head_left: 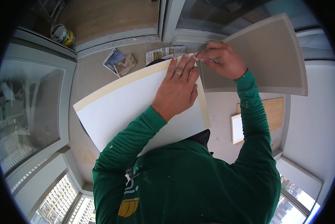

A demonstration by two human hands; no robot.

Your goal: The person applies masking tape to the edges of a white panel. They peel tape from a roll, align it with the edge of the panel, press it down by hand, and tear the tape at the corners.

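At 11 o'clock, the white board (130,112) is steadied under the left hand's (177,89) flat fingers while its cream edge strip (115,88) is apparently being worked by the right hand's (227,61) narrowed fingers, grip contents unclear, careful 1 o'clock-corner finishing probably being needed next.

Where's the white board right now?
Head view, left of centre: the white board sits under the left hand, its upper right corner beside the right hand.

White board (126,100) partly hidden behind left sleeve (135,130)
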